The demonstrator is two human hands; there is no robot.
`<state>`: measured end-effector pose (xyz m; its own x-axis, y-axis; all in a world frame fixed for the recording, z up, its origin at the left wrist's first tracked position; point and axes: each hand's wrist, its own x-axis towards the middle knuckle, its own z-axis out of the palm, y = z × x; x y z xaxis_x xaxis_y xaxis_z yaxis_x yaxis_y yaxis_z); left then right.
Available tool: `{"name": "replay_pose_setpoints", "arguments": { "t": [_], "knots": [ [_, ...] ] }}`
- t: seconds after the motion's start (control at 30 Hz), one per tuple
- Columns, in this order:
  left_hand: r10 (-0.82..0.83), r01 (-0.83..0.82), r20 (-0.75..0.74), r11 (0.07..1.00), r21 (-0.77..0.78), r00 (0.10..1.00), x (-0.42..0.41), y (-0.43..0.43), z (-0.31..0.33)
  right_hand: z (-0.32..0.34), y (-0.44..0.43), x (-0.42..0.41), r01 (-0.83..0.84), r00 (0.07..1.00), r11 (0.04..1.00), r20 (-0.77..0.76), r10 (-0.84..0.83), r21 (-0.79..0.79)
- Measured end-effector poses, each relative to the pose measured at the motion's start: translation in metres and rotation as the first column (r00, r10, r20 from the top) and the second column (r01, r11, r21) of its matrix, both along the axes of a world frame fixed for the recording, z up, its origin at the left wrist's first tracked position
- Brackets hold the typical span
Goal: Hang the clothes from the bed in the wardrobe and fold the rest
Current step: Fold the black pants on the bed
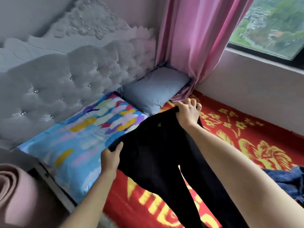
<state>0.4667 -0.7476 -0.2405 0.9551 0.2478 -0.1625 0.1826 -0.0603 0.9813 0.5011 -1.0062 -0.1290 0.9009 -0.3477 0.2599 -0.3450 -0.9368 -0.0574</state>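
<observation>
1. The black trousers (153,153) are stretched out just right of the patterned pillow (85,129). Their waistband overlaps the pillow's right edge, and their two legs run towards the person over the red blanket (246,137). Whether the cloth lies flat on the blanket or is lifted off it cannot be told.
2. The left hand (111,160) is at the pillow's near right side and grips one corner of the waistband. The thumb is pressed on top and the fingers are tucked under the cloth, out of sight. Its bare forearm reaches forward from the lower edge.
3. The right hand (188,112) is beyond the pillow's far right corner. Its fingers are curled tightly round the bunched other end of the waistband, with the wrist bent and the forearm stretched long across the trousers.
4. A blue-grey pillow (154,91) sits just behind the patterned pillow's far right corner.
5. A dark blue garment (286,180) lies crumpled well to the right of the patterned pillow.
</observation>
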Motion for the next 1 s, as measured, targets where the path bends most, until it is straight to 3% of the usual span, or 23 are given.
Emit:
{"name": "replay_pose_setpoints", "arguments": {
  "t": [0.1, 0.17, 0.23, 0.3, 0.43, 0.77, 1.0],
  "knots": [
    [0.154, -0.155, 0.034, 0.988, 0.017, 0.987, 0.081, 0.050, 0.019, 0.023, 0.054, 0.067, -0.161, 0.979, 0.986, -0.135, 0.155, -0.034],
    [0.099, -0.097, -0.057, 0.994, 0.042, 0.993, 0.110, 0.075, 0.003, 0.011, 0.080, 0.079, -0.253, 0.944, 0.967, -0.225, 0.240, -0.028],
    [0.008, 0.037, -0.252, 0.985, 0.171, 0.968, 0.106, 0.090, -0.032, -0.025, 0.091, 0.059, -0.284, 0.920, 0.958, -0.270, 0.284, 0.040],
    [-0.035, 0.151, -0.419, 0.957, 0.248, 0.907, 0.080, 0.094, -0.069, -0.071, 0.089, 0.019, -0.204, 0.873, 0.968, -0.421, 0.248, 0.147],
    [-0.134, 0.353, -0.598, 0.897, 0.265, 0.790, 0.016, 0.083, -0.121, -0.154, 0.069, -0.080, 0.168, 0.710, 0.942, -0.699, 0.088, 0.289],
    [-0.378, 0.672, -0.706, 0.716, 0.186, 0.598, -0.050, 0.032, -0.156, -0.232, 0.058, -0.244, 0.490, 0.577, 0.838, -0.810, -0.104, 0.242],
    [-0.447, 0.779, -0.714, 0.588, 0.219, 0.538, -0.072, -0.007, -0.159, -0.253, 0.014, -0.299, 0.708, 0.553, 0.644, -0.794, -0.251, 0.289]
  ]
}}
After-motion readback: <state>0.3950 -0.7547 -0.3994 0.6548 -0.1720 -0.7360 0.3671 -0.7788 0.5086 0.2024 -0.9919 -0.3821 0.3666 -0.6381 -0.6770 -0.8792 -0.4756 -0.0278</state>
